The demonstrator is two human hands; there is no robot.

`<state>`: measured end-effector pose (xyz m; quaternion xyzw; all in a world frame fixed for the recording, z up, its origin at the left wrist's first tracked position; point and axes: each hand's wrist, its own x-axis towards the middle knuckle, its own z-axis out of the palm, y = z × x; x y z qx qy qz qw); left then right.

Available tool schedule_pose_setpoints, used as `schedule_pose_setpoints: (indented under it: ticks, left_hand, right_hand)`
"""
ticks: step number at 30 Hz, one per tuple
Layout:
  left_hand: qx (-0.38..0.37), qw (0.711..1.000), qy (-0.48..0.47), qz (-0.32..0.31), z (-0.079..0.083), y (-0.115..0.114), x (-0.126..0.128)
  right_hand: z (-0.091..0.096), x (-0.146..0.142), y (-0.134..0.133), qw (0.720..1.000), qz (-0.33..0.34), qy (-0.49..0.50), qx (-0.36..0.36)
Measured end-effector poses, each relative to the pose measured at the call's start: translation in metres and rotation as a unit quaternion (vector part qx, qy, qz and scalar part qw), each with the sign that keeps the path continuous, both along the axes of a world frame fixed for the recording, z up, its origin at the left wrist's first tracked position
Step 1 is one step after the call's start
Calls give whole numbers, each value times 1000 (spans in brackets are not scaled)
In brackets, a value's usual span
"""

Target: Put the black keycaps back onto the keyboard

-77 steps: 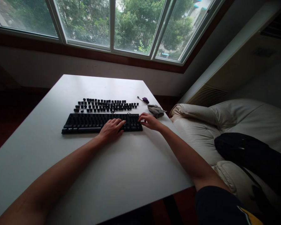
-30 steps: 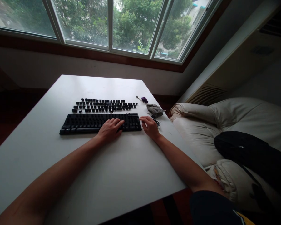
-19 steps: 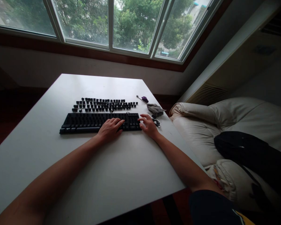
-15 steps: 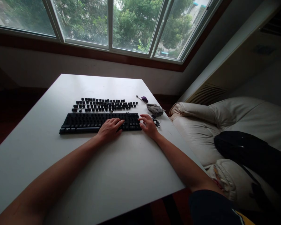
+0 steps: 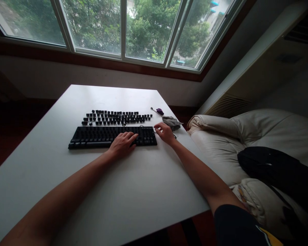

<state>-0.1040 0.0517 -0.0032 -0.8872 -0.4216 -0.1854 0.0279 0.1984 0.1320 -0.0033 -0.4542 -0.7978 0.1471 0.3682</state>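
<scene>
Hands at black keyboard (image 5: 102, 136) on table (image 5: 143, 184).
Left hand (image 5: 123, 143) lies flat on its keys, fingers spread; right hand (image 5: 165, 132) has slid off the right end toward grey cloth (image 5: 172, 122), fingers curled, grasp unclear.

Black keyboard (image 5: 97, 136) lies flat, loose black keycaps (image 5: 116, 117) in rows just behind it

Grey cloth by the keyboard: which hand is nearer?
Right. The right hand sits just in front of the grey cloth, at the right end of the keyboard. The left hand rests on the keyboard's front edge, farther to the left.
</scene>
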Motion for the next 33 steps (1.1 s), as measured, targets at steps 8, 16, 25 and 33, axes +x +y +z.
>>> schedule_pose_setpoints:
  ticks: [8,16,25,33]
  left_hand:
    - [2,1000,3,0,2,0,-1]
    - [1,999,26,24,7,1,-3]
    - [-4,1000,23,14,6,3,-6]
    - [-6,1000,27,15,7,1,-4]
  right_hand:
    - [10,-20,79,987,16,-159,15]
    - [7,-44,107,957,68,-281,35]
    - [0,-46,117,953,62,-292,47]
    - [8,-48,117,945,76,-316,32]
